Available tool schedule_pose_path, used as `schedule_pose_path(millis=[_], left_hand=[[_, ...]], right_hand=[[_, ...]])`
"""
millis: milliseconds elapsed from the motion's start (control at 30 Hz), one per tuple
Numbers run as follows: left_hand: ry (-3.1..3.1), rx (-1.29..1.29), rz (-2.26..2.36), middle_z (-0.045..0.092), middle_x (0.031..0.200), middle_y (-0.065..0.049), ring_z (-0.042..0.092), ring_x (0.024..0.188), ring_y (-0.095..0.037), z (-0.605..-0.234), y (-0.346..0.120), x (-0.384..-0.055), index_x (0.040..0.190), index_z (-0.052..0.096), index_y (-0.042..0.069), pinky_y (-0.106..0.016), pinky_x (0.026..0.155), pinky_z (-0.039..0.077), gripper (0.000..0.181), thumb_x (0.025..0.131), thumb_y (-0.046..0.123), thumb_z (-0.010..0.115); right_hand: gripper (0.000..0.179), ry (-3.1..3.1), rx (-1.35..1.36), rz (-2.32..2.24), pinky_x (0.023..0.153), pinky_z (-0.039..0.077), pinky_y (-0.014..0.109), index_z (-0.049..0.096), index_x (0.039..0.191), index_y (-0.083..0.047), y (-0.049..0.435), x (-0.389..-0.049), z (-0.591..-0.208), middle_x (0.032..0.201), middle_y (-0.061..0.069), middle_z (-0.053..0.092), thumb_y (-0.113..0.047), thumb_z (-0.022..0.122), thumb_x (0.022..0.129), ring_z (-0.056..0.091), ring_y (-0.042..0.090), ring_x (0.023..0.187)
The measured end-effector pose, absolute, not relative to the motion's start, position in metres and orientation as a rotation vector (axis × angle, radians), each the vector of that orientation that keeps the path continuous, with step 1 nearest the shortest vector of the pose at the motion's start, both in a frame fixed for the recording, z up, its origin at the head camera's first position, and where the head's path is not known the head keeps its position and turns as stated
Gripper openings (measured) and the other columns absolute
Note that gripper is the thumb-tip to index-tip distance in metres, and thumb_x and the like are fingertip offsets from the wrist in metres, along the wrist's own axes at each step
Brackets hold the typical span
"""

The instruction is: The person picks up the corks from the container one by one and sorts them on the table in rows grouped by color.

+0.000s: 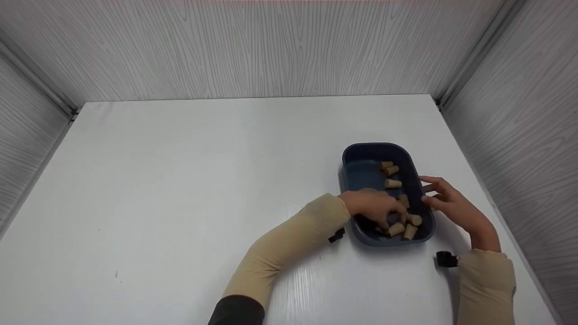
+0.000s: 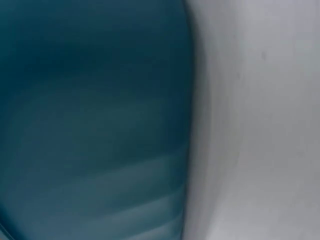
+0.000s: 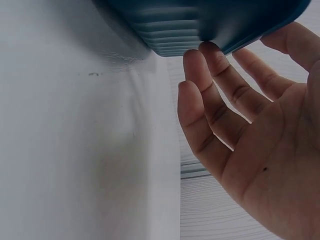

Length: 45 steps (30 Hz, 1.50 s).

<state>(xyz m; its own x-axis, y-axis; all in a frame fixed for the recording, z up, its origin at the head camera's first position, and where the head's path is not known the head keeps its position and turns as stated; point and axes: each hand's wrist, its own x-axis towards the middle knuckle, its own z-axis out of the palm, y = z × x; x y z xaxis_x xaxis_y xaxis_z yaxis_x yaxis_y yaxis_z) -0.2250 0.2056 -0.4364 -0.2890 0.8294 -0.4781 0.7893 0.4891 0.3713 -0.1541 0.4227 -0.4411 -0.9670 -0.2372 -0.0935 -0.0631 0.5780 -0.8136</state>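
A dark blue rectangular tub (image 1: 366, 171) with rounded corners sits at the right of the white table. Several tapered cork stoppers (image 1: 393, 183) lie inside, mostly along its right side and near end. My left hand (image 1: 372, 205) reaches over the left rim, fingers bent down among the near corks; whether it pinches one I cannot tell. Just the tub's blue wall (image 2: 100, 115) fills the left of the left wrist view. At the right side, my right hand (image 1: 456, 207) touches the tub from outside. Its fairly straight fingers (image 3: 197, 72) meet the ribbed outer wall, thumb near the rim.
The white table (image 1: 180, 180) spreads widely to the left of the tub. Grey wood-grain panels stand behind it (image 1: 271, 49) and along the right edge (image 1: 533, 135). Black wrist cameras sit below both hands, close to the tub's near end.
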Motion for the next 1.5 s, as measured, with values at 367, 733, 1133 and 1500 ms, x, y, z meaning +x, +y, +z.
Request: schedule_pose_path(millis=[367, 733, 1133, 1500], left_hand=[[2.264, 1.419, 0.290, 0.063, 0.099, 0.008, 0.053, 0.080, -0.008, -0.417, 0.177, -0.225, 0.129, 0.053, 0.033, -0.023, 0.072, 0.040, 0.041, 0.090, 0.039, 0.066], [2.504, 1.447, 0.626, 0.064, 0.083, 0.000, 0.051, 0.068, -0.009, -0.403, 0.114, -0.247, 0.122, 0.062, 0.021, -0.022, 0.064, 0.037, 0.039, 0.088, 0.039, 0.068], [2.642, 1.091, 0.759, 0.058, 0.078, 0.002, 0.049, 0.069, -0.011, -0.425, 0.062, -0.286, 0.120, 0.062, 0.019, -0.025, 0.067, 0.038, 0.041, 0.087, 0.040, 0.069], [2.635, 0.860, 0.668, 0.066, 0.102, -0.007, 0.058, 0.090, -0.021, -0.447, 0.042, -0.303, 0.120, 0.063, 0.018, -0.038, 0.078, 0.047, 0.043, 0.084, 0.041, 0.071]], right_hand=[[0.049, 2.618, -0.248, -1.324, 0.075, 0.050, 0.022, 0.033, 0.147, -0.009, 0.421, -0.156, -0.442, 0.118, -0.001, 0.049, -0.020, 0.048, 0.102, 0.059, -0.003, 0.095], [0.051, 2.563, -0.196, -1.314, 0.079, 0.047, 0.022, 0.029, 0.149, -0.015, 0.426, -0.157, -0.446, 0.128, 0.008, 0.045, -0.023, 0.047, 0.102, 0.055, -0.004, 0.101], [0.053, 2.553, -0.193, -1.296, 0.080, 0.046, 0.022, 0.026, 0.151, -0.019, 0.433, -0.154, -0.446, 0.123, 0.001, 0.047, -0.024, 0.047, 0.103, 0.055, -0.005, 0.101], [0.052, 2.518, -0.188, -1.314, 0.081, 0.047, 0.024, 0.025, 0.150, -0.020, 0.433, -0.157, -0.448, 0.122, -0.004, 0.049, -0.025, 0.046, 0.103, 0.056, -0.004, 0.102]])
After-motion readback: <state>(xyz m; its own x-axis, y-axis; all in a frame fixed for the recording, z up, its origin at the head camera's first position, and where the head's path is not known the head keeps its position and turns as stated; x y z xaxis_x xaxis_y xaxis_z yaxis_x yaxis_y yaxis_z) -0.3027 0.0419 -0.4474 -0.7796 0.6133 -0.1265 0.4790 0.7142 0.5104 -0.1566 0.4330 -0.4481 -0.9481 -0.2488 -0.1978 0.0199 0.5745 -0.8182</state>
